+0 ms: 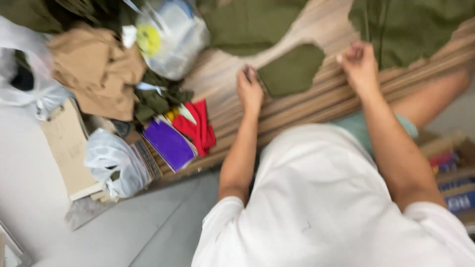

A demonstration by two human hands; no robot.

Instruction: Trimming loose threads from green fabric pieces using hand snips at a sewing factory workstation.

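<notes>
I see left hand [250, 91] pinching olive fabric piece [292, 69] on worktop [217, 79]; right hand [360, 64] curled on larger olive cloth [405, 29]. Step: laying out. Next needs flat smoothing.

We see matt olive cloth [292, 71] lying on a table [316, 101] of pale, grained wood. Beside it sit tan fabric [96, 69], glossy clear plastic bags [173, 37], red cloth [200, 126], shiny purple sheet [169, 143], and dull brown cardboard [67, 143].

Motion blur hides both hands' grip; olive fabric [292, 69] cropped above.
</notes>
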